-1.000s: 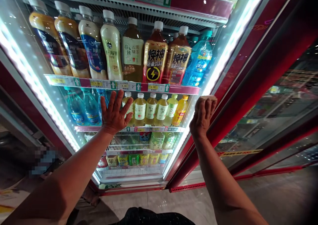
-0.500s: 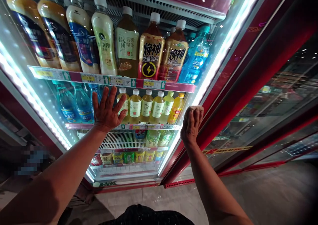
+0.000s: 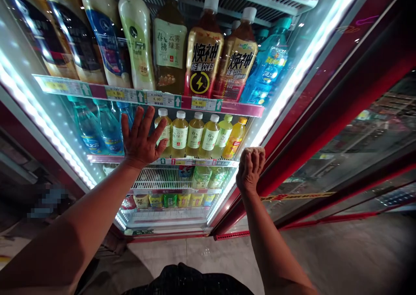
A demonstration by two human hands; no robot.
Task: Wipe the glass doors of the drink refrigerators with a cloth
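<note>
The left hand (image 3: 141, 139) is raised with its fingers spread apart, palm toward the lit front of the cooler (image 3: 297, 108); whether the palm touches that front cannot be told. The right hand (image 3: 251, 169) is clamped on a pale cloth (image 3: 255, 149), the fingers together and bent over it. The cloth lies at the right side of the cooler front, just beside the right light strip (image 3: 289, 89).

Beyond the left hand, blue bottles (image 3: 87, 132) stand to its left on the middle shelf; pale-labelled tea bottles (image 3: 180, 136) and a yellow bottle (image 3: 234, 141) stand in a row to its right. The upper shelf (image 3: 234, 106), edged with price tags, bears larger bottles, among them a gold-labelled bottle (image 3: 204, 52) and, at the right end, a turquoise-capped bottle (image 3: 268, 65). Lower down are a wire shelf (image 3: 159, 178) and a row of small packs (image 3: 170, 201).

Outermost, the left light strip (image 3: 48, 128) borders the cooler, further glass panels (image 3: 357, 147) extend to the right, and the grey floor (image 3: 208, 256) lies near.
</note>
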